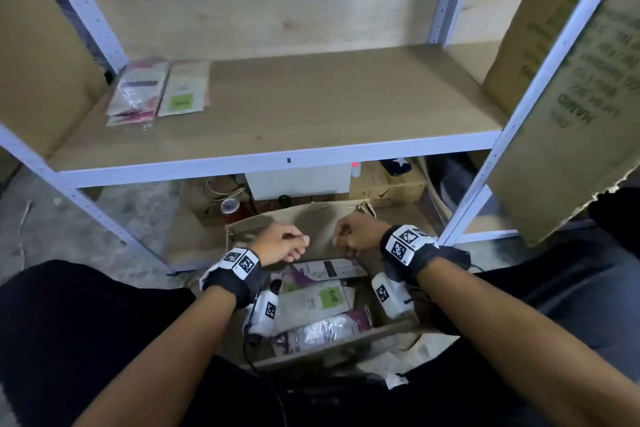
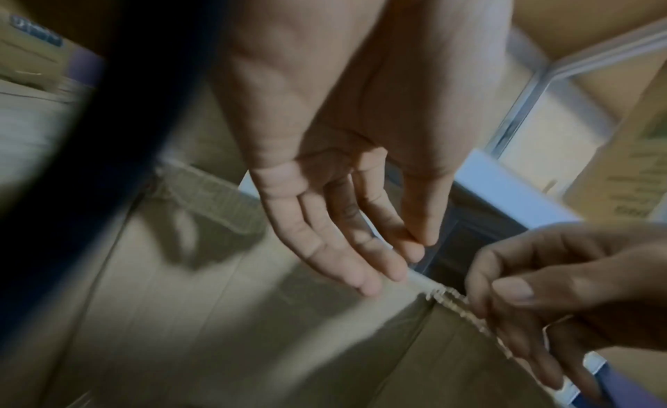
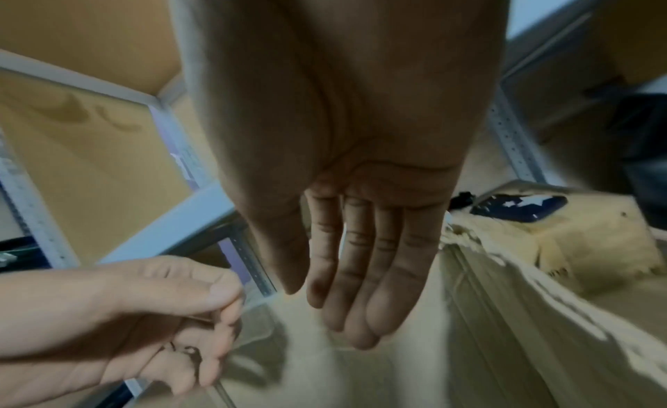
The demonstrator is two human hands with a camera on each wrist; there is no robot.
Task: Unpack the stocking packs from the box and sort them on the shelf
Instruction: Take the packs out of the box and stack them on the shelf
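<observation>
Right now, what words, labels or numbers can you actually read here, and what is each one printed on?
"EvE": green label on a stocking pack in the box.
Same green label on a pack on the shelf: upside down, blurred.
Green print on the big carton at right: upside down, unreadable.
Wrist bands: square code patterns, no words.

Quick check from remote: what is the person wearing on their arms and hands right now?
Both forearms are bare, with no sleeves or gloves. The left hand and the right hand each have a black wrist strap carrying white blocks printed with black square-pattern markers. A white camera unit with the same kind of marker hangs under each wrist; a thin black cable trails from the left one.
</observation>
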